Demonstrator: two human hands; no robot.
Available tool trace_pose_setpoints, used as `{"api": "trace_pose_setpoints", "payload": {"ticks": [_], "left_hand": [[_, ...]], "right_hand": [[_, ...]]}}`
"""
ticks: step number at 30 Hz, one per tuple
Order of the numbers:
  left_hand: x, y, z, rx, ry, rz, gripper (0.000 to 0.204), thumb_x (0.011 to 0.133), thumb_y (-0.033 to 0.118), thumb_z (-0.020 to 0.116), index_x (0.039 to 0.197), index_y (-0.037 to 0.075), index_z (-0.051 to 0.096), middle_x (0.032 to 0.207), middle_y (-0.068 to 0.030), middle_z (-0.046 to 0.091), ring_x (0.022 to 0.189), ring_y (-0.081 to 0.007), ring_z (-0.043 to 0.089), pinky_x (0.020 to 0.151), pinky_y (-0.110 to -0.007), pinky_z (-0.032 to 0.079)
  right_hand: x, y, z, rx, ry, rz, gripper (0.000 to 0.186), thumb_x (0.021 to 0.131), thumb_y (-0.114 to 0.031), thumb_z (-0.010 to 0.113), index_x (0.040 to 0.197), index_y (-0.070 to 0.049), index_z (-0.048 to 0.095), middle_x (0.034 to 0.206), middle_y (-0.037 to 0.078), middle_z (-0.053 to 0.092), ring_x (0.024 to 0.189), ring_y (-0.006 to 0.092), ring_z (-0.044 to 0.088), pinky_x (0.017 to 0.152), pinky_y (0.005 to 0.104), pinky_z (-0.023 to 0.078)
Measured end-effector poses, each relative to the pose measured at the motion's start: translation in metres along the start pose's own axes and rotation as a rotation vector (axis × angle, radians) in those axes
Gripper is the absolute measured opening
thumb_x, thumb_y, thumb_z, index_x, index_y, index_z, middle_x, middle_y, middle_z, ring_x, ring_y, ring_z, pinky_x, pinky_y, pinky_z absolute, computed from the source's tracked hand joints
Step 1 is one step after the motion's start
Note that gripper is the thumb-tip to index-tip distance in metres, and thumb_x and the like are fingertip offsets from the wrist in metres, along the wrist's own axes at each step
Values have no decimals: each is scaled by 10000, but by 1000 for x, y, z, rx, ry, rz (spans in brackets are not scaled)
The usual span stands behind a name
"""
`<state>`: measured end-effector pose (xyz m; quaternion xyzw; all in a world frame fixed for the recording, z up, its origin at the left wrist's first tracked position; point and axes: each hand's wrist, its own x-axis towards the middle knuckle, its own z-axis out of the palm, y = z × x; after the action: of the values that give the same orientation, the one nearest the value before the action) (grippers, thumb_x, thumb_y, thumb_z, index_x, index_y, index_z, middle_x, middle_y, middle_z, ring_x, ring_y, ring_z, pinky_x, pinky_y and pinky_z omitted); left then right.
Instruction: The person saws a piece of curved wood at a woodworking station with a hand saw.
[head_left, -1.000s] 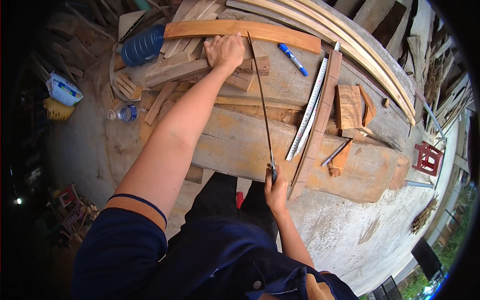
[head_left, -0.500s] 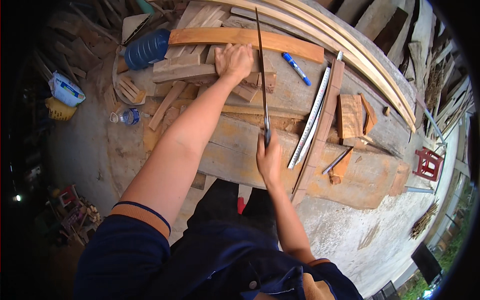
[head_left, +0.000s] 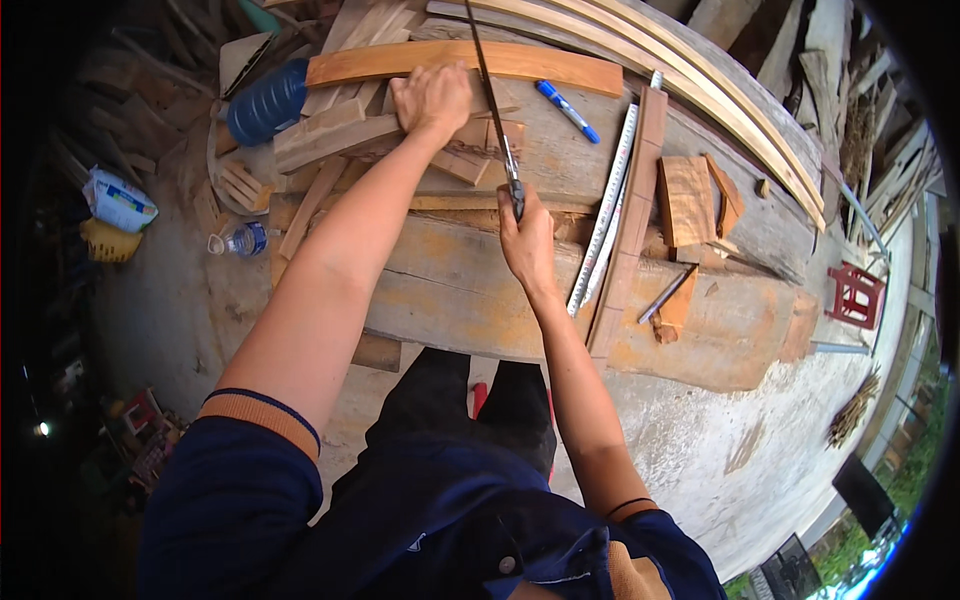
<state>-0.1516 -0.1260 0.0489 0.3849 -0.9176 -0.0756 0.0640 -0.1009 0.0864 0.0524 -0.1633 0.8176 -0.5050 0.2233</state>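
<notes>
My right hand (head_left: 528,240) is closed round the dark handle of a handsaw (head_left: 493,98). Its thin blade points away from me and crosses a long orange-brown plank (head_left: 570,70) just right of my left hand (head_left: 432,100). That hand is bent over the plank's near edge with its fingers gripping it; the fingertips are partly hidden. Below my left wrist lie wood offcuts (head_left: 325,143), some stacked under the plank. To the right of the saw, a blue marker (head_left: 567,111) rests on the grey wooden bench (head_left: 460,290).
A white ruler (head_left: 605,220) lies beside a long brown strip (head_left: 635,200). Further right are a wood block (head_left: 687,200) and a pencil-like stick (head_left: 668,293). Long pale strips (head_left: 740,130) curve along the far side. A blue water jug (head_left: 268,103) stands left.
My right hand and the saw have moved away from me, with the blade now leaning further left. My left hand stays on the plank. The whole view has shifted slightly.
</notes>
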Motion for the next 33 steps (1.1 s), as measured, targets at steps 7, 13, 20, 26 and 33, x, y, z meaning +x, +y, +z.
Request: {"api": "trace_pose_setpoints", "payload": {"ticks": [7,13,20,26,33], "left_hand": [[-4,-15,7,-5,124,104,480,1040,388,361,921,106,729,977,-101,721,986,-274,622,881,-438,382],[-43,-28,-4,-119,218,358,403,1031,369,431,915,93,701,935,-56,604,947,-247,559,877,-409,385],[-26,-31,-16,-130,-261,398,595,1003,594,382,1131,101,690,1199,-97,622,1172,-278,541,1037,-461,345],[-24,-69,-51,189,-432,794,1096,662,620,816,1555,253,297,1468,-166,431,1386,-326,401,1172,-625,207],[-29,-74,-43,108,-314,671,1110,655,468,870,1565,295,259,1235,-118,526,1171,-330,550,925,-485,518]], "right_hand": [[-20,-13,-7,-72,17,-5,198,981,-193,564,1046,-6,568,756,318,624,780,532,612,661,573,473],[-85,-12,13,26,81,44,163,975,-166,566,1053,-24,547,772,299,634,763,513,617,627,568,467],[-77,6,24,47,121,112,182,976,-158,564,1096,-22,555,786,302,633,769,517,610,627,567,460],[-82,20,28,-38,153,70,213,966,-145,569,1150,-38,561,792,302,634,789,520,609,660,572,463],[-63,-5,25,18,157,113,173,963,-141,560,1092,-26,549,815,308,641,818,522,613,675,575,471]]}}
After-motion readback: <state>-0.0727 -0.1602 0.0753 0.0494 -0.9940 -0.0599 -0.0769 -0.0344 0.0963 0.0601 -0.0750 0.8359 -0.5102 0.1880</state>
